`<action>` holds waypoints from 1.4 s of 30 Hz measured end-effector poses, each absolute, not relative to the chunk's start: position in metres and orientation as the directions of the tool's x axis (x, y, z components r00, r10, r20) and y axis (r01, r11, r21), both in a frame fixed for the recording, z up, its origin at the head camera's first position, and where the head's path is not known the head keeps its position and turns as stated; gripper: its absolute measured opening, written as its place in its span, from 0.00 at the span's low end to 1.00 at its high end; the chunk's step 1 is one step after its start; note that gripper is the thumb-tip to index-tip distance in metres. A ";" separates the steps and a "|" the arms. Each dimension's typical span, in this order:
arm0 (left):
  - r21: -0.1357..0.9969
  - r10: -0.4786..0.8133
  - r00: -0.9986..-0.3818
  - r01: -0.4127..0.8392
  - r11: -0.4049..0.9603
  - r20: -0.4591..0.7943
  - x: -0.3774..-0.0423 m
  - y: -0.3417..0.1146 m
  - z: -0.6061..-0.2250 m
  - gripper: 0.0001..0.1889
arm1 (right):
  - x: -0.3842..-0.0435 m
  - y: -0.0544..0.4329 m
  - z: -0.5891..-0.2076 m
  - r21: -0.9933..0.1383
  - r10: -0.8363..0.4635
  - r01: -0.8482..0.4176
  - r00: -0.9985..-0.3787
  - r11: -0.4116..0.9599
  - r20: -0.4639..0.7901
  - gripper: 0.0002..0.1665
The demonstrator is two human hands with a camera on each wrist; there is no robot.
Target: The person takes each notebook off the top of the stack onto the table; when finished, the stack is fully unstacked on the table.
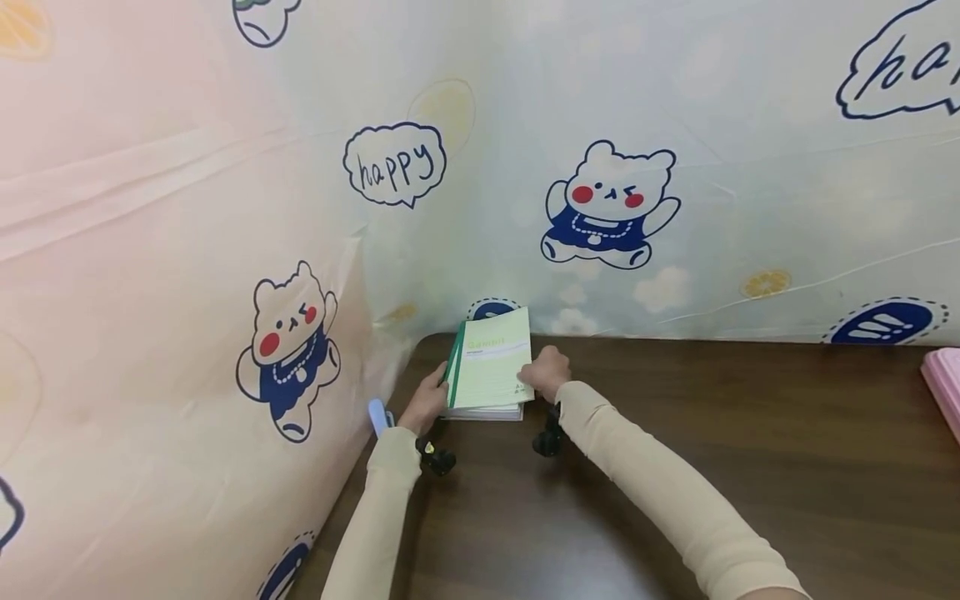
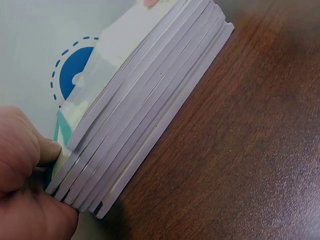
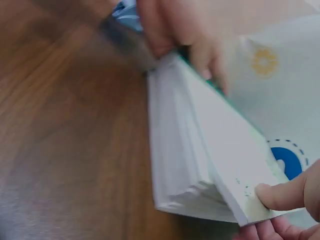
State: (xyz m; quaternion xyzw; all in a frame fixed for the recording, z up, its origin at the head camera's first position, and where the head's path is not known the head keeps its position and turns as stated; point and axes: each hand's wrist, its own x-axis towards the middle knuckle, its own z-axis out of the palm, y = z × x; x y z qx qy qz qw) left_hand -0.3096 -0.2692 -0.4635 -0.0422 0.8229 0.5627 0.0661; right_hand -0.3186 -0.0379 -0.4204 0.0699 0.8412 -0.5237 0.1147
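Note:
A pale green notebook [image 1: 491, 360] with a dark green spine lies slightly askew on top of a stack of notebooks [image 1: 486, 412]. The white page edges of the stack [image 2: 145, 100] show several layers in the left wrist view. At the spine side, my left hand [image 1: 426, 402] grips the stack near its front corner. My right hand [image 1: 547, 372] pinches the top notebook by its front right corner. Its thumb [image 3: 282, 195] lies on the cover with the fingers beneath, and in the right wrist view that corner stands lifted off the notebooks below.
The stack sits on a dark brown wooden table [image 1: 637, 517], near its back left corner. A printed cloth [image 1: 712, 208] rises behind and on the left. A light blue object [image 1: 379, 417] is beside my left wrist. Something pink [image 1: 943, 387] lies at the far right edge.

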 end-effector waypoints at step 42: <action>0.909 0.052 -0.979 -0.162 0.383 -0.196 -0.310 -0.275 -0.458 0.29 | -0.292 0.074 -0.441 -0.919 0.008 0.248 -0.966 0.306 -0.258 0.24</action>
